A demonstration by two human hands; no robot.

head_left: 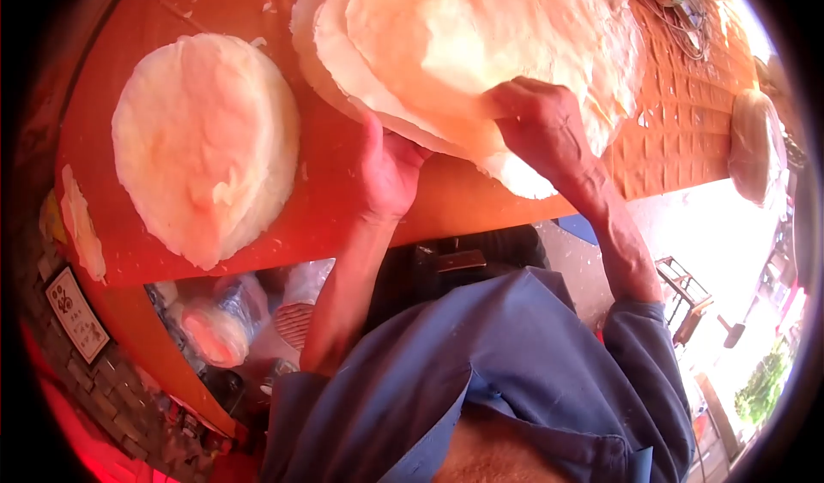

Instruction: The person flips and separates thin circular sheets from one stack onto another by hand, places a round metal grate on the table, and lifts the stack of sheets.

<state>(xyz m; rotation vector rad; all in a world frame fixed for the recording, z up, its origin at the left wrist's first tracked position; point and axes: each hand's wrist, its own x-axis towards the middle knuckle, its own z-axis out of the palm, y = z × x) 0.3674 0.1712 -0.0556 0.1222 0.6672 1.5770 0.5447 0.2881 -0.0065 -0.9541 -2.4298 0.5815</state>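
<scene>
A broad stack of thin, pale, ragged-edged round sheets, like flatbread (378, 63), lies at the far side of the table in front of me. My right hand (545, 123) is closed in a pinch over its near part, on what looks like the top sheet. At the stack's near left edge is my left hand (390, 170), palm up with the thumb stretched out. Its fingers reach under the edge and are partly hidden. To the left rests a smaller stack of pale round sheets (202, 144), apart from both hands.
The orange table (335, 226) has its near edge just before my body. A narrow pale strip (83, 226) lies at its left end. Cables (687, 28) are at the far right, near a wrapped bundle (755, 148). Plastic bags (219, 324) sit below the table.
</scene>
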